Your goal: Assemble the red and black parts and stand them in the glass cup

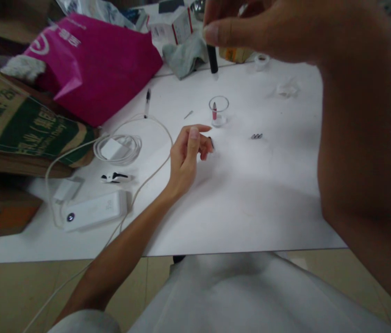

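Raised high and close to the camera, my right hand (268, 34) pinches a black tube (212, 59), which hangs down from the fingertips; its upper part is hidden behind the fingers. My left hand (188, 150) rests low over the white table with its index finger stretched and the other fingers curled. A small dark thing (211, 143) shows at those curled fingers, too small to name. Just beyond them stands a clear cup (219, 121) with a red pointed piece (214, 111) upright in it. Several small dark coils (257, 136) lie to its right.
A pen (147, 102) and a thin pointed piece (188, 114) lie left of the cup. Nearer are a coiled white cable (136, 155), a power bank (96, 211) and a black-and-white clip-like item (115, 177). A magenta bag (101, 64), grey cloth (185, 58) and tape roll (261, 61) stand behind.
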The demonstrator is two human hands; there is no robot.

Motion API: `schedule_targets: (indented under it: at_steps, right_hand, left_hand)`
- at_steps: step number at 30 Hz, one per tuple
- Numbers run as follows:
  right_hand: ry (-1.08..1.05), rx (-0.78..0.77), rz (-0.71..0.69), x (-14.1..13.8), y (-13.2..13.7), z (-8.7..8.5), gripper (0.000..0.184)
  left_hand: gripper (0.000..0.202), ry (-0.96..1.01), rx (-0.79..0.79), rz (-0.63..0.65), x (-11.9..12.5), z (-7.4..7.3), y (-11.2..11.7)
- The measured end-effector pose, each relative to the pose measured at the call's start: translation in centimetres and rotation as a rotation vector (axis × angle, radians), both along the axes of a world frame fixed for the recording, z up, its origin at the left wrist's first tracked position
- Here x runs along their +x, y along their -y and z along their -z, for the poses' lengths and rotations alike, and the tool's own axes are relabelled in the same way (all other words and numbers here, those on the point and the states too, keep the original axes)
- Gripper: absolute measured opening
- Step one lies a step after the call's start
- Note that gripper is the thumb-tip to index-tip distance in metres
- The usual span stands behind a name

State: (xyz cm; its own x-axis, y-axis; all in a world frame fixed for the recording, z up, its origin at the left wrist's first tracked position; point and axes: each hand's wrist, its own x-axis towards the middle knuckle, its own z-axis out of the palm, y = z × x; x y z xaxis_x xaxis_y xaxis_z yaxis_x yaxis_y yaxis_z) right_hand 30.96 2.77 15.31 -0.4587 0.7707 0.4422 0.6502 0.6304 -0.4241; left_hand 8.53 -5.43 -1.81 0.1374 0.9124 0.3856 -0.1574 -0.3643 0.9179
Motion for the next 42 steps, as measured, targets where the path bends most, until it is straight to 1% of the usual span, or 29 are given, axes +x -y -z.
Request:
schedule_targets:
  at_steps: [2,3,5,8,11,15,20,24,29,32,35,39,42]
  right_hand:
    - [-0.072,-0.005,-0.095,0.3,-0.6,0.3,0.03]
    - [-0.103,-0.017,-0.114,0.4,-0.8,0.3,0.029]
    - [-0.138,-0.034,-0.117,0.5,-1.3,0.4,0.024]
    - [-0.148,-0.022,-0.113,0.3,-1.8,0.6,0.012]
    - [-0.168,-0.023,-0.153,0.2,-2.6,1.3,0.006]
    - [-0.113,-0.082,-0.167,0.6,-3.9,2.2,0.004]
    - [-0.06,-0.113,-0.186,0.9,-4.9,3.1,0.005]
    - [0.01,-0.146,-0.174,1.2,-5.6,3.6,0.009]
    - [0.07,-0.159,-0.129,1.4,-5.9,4.0,0.008]
    - [0.096,-0.194,-0.109,1.4,-5.8,4.1,0.008]
    - [0.128,-0.225,-0.107,1.3,-5.7,4.0,0.006]
    - [0.154,-0.221,-0.117,1.2,-5.7,4.2,0.004]
    - [0.148,-0.202,-0.12,1.1,-5.9,4.5,0.008]
  left_hand:
    - [0.046,-0.001,-0.017,0.006,0.0,-0.1,0.1]
    - [0.045,0.0,-0.026,0.008,-0.1,-0.1,0.1]
    - [0.045,-0.002,-0.043,0.011,-0.1,-0.2,0.1]
    - [0.046,-0.013,-0.066,0.009,-0.3,-0.2,0.0]
    - [0.045,-0.014,-0.068,0.014,-0.5,-0.1,-0.1]
    - [0.045,-0.019,-0.075,0.011,-0.6,-0.3,-0.2]
    - [0.046,-0.019,-0.084,0.013,-0.6,-0.6,-0.2]
    - [0.047,-0.031,-0.089,0.005,-0.5,-0.6,-0.2]
    - [0.043,-0.011,-0.082,0.027,-0.6,-0.6,-0.1]
    - [0.042,-0.012,-0.079,0.028,-0.6,-0.6,-0.1]
    - [0.042,-0.013,-0.077,0.024,-0.6,-0.6,-0.2]
    - [0.043,-0.016,-0.071,0.018,-0.5,-0.8,-0.2]
    - [0.044,-0.026,-0.08,0.009,-0.5,-0.9,-0.2]
